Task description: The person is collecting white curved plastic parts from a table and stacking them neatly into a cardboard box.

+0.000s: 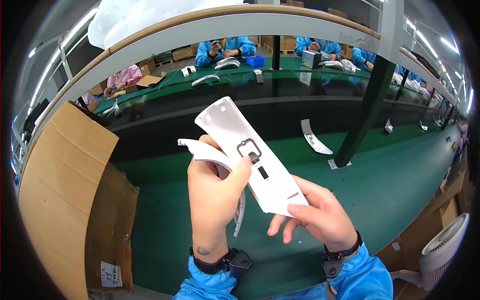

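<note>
A long white plastic shell (272, 187) is held tilted between both hands, its inner side up, with a grey looped outline and a dark rectangular slot in the middle. My left hand (212, 192) is closed, its thumb pressing a small dark piece (254, 157) by the loop. The same hand also keeps a second, curved white plastic shell (204, 151), whose lower end shows below the palm. My right hand (322, 212) grips the first shell's lower right corner between thumb and fingers.
An open cardboard box (65, 200) stands at the left. A green post (367, 110) rises from the green bench (165, 225). Another curved white shell (315, 137) lies beyond my hands. A white fan (445, 250) is at lower right. People in blue sit across the dark conveyor (175, 125).
</note>
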Motion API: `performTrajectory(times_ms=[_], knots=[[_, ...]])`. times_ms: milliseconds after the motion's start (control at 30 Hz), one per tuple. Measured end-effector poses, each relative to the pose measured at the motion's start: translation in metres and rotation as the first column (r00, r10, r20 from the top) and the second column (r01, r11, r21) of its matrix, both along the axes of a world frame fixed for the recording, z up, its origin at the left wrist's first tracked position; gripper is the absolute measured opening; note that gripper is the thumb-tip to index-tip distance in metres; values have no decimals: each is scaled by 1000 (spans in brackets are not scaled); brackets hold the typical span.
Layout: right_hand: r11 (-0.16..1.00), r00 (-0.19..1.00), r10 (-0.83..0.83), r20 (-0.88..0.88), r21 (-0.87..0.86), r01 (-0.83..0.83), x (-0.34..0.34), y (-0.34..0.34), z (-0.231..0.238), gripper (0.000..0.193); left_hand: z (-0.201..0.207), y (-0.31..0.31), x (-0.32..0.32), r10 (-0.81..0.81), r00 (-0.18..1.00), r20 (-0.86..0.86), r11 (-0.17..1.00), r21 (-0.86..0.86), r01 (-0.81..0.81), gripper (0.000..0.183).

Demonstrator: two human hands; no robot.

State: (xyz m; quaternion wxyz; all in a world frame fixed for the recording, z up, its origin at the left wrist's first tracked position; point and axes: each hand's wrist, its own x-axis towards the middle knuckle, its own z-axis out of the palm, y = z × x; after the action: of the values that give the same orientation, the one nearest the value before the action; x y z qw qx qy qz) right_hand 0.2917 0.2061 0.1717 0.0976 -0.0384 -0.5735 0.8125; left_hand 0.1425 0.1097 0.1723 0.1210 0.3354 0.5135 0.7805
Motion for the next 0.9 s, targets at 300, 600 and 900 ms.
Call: performTrajectory(times_ms=[300,600,900], knots=[[893,965,233,-121,-367,-262,-3,17,-18,53,-1,5,9,-95,995,-18,994,-64,94,35],[883,990,121,-74,-447,-141,-10,10,-24,62,0,3,13,-66,992,-109,986,-162,48,44],[794,945,-297,-138,514,325,-16,-16,-20,49,10,-4,26,-226,942,248,974,57,219,52]])
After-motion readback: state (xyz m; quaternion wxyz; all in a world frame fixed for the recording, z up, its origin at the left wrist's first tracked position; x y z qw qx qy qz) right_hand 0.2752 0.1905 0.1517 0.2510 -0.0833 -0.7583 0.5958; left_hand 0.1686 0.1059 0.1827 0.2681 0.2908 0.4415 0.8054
